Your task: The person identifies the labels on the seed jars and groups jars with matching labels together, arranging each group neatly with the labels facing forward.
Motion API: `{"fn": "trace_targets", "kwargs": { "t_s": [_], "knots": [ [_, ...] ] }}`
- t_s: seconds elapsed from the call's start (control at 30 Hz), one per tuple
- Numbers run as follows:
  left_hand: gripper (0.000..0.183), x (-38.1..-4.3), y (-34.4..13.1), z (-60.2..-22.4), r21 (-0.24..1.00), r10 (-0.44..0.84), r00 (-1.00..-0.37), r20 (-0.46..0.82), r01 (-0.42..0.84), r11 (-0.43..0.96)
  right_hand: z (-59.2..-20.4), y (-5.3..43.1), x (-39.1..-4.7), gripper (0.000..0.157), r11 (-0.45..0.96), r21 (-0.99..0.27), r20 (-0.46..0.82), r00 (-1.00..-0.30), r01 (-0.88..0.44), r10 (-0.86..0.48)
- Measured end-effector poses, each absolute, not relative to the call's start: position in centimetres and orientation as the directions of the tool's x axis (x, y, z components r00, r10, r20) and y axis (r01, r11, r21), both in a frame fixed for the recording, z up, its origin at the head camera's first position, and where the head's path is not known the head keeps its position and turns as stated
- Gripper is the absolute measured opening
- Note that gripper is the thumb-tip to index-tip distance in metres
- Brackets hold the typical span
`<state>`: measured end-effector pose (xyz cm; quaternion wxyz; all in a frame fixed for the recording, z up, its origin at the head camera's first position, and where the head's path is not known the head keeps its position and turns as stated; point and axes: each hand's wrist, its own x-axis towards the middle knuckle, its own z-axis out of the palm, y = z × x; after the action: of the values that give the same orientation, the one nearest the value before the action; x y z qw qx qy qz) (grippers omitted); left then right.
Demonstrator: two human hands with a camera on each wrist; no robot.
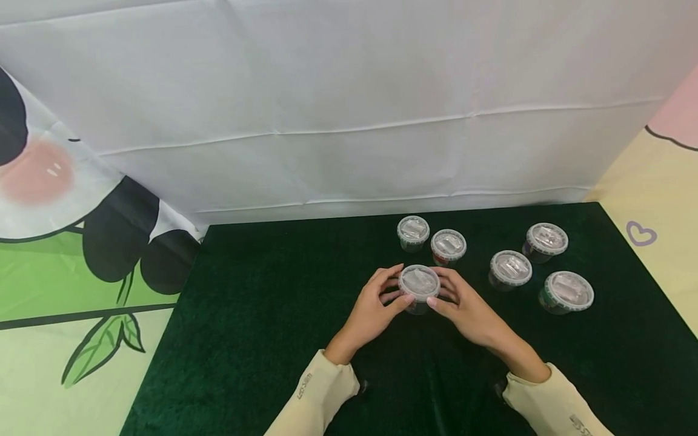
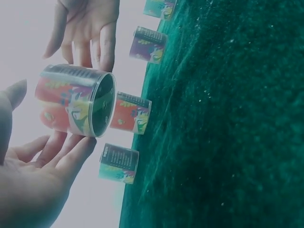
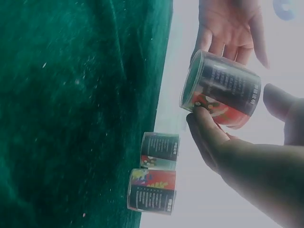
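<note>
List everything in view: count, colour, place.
Held tub: 1, red and dark grey, in the air
Rear tubs: 2, clear lids, beyond it
Side tubs: 3, clear lids, right of those
Tablecloth: 1, dark green, beneath standing tubs
Back hanging: 1, white, behind tablecloth
Left hanging: 1, multicoloured, left
Right hanging: 1, cream and pink, right
Left hand: 1, bare, gripping the held tub
Right hand: 1, bare, gripping it too
Sleeves: 2, cream, one per arm
</note>
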<state>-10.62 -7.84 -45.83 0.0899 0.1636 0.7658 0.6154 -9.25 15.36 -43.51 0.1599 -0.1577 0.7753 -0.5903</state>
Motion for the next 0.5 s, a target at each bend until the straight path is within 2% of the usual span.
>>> {"fn": "trace_targets", "kwargs": {
  "t_s": [0.5],
  "knots": [
    [0.045, -10.7, -9.1, -45.6, 0.986, 0.394, -0.918, 0.053, 0.11, 0.122, -43.4, 14.7, -9.7, 0.062, 0.187, -0.982, -0.126, -0.861, 0.037, -0.492]
  ]
}}
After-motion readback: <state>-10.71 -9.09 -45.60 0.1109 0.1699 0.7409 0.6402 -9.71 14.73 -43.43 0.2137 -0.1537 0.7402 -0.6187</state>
